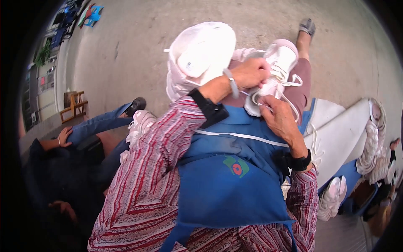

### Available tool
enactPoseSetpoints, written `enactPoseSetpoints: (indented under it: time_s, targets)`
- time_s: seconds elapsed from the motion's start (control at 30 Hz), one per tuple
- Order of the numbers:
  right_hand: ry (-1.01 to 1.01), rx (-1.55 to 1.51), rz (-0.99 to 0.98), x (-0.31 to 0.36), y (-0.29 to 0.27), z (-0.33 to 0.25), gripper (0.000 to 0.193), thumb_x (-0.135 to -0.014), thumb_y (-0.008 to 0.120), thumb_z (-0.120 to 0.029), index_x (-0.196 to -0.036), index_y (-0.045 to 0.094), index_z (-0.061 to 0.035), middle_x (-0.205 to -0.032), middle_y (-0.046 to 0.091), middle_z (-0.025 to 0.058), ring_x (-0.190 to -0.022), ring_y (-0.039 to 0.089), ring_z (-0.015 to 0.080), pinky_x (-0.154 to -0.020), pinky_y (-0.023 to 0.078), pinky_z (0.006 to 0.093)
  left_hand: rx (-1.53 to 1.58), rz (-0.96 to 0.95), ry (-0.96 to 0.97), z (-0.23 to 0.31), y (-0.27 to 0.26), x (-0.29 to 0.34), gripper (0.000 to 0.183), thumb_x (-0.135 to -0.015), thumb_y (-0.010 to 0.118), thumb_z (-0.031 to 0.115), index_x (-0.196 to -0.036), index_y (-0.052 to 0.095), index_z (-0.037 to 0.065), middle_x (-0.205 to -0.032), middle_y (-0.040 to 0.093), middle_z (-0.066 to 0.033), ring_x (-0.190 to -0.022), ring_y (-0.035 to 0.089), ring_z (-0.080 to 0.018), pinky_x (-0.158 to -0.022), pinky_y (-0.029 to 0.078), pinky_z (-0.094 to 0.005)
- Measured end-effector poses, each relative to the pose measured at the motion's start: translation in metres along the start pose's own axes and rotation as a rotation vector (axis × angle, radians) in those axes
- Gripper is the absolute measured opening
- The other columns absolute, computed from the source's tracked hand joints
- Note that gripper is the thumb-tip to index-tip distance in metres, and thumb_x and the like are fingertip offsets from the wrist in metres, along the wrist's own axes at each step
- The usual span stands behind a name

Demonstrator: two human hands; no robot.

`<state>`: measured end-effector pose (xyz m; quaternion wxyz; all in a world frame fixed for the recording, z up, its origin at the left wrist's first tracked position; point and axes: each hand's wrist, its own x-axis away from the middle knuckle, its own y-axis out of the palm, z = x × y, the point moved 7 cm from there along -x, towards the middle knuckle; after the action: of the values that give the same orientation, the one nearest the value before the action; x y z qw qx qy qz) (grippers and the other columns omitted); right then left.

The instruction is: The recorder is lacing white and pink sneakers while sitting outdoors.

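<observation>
A: ok so what's being worked on here, and where is it?

B: A white shoe (282, 59) with pink trim, right of centre in the upper half of the frame. It's rested on the lap, partly over the blue apron (239, 201), with a pale bag (176, 77) just to its left.

A: and the hands?

B: The laces (277, 74) look to be pinched in the bunched fingers of the left hand (252, 72), though the exact pinch is hidden by the knuckles. The collar near the heel seems to be gripped between thumb and fingers by the right hand (279, 115). Can't be told whether a bit of lace is caught in there too.

A: so which step is that?

B: Lacing or lace-tightening, by the look of it. A loose loop is left sticking out on the right side, so that slack probably needs to be drawn through next, with the heel end kept steady meanwhile. Just a judgement, tbh.

A: which way is the shoe pointed?

B: Toe toward the upper right, heel toward the lower left. The long axis is tilted that way, nearer to upright in the frame than to level, and the laced side is turned up.
</observation>
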<state>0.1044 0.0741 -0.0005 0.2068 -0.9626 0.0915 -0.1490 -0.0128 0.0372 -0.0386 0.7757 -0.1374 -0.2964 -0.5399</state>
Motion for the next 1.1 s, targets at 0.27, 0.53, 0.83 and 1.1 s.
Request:
enactPoseSetpoints:
  time_s: [0.27, 0.53, 0.83, 1.1]
  targets:
    - [0.078, 0.061, -0.081, 0.003, 0.002, 0.023, 0.021, -0.084, 0.053, -0.010, -0.096, 0.059, 0.0054, -0.074, 0.061, 0.0067, -0.068, 0.052, 0.0110, -0.063, 0.042, 0.0262, -0.398, 0.556, 0.420, 0.006, 0.037, -0.022, 0.030, -0.071, 0.063, 0.007, -0.095, 0.052, -0.006, -0.103, 0.046, -0.0276, -0.094, 0.054, -0.0421, -0.082, 0.045, -0.0422]
    - [0.078, -0.117, -0.139, 0.003, 0.009, 0.038, 0.025, -0.088, 0.052, -0.018, -0.100, 0.057, 0.0028, -0.079, 0.058, 0.0021, -0.068, 0.050, 0.0083, -0.057, 0.039, 0.0222, -0.394, 0.648, 0.451, 0.000, 0.020, -0.009, 0.016, -0.074, 0.060, 0.005, -0.086, 0.058, -0.005, -0.100, 0.049, -0.0256, -0.089, 0.057, -0.0394, -0.076, 0.047, -0.0424]
    - [0.071, -0.121, -0.098, 0.000, 0.008, 0.035, 0.022, -0.079, 0.049, -0.009, -0.093, 0.058, 0.0050, -0.072, 0.061, 0.0066, -0.067, 0.053, 0.0115, -0.062, 0.043, 0.0269, -0.207, 0.589, 0.405, -0.012, 0.027, -0.027, 0.012, -0.076, 0.050, 0.008, -0.083, 0.051, -0.002, -0.089, 0.048, -0.0225, -0.085, 0.050, -0.0387, -0.074, 0.041, -0.0432]
    - [-0.028, 0.039, -0.032, 0.006, 0.002, 0.005, 0.017, -0.077, 0.053, -0.012, -0.076, 0.056, 0.0051, -0.060, 0.055, 0.0096, -0.057, 0.051, 0.0157, -0.055, 0.042, 0.0303, -0.363, 0.637, 0.512, -0.012, 0.019, -0.019, 0.014, -0.073, 0.052, 0.009, -0.083, 0.045, 0.002, -0.085, 0.048, -0.0187, -0.079, 0.049, -0.0353, -0.069, 0.039, -0.0417]
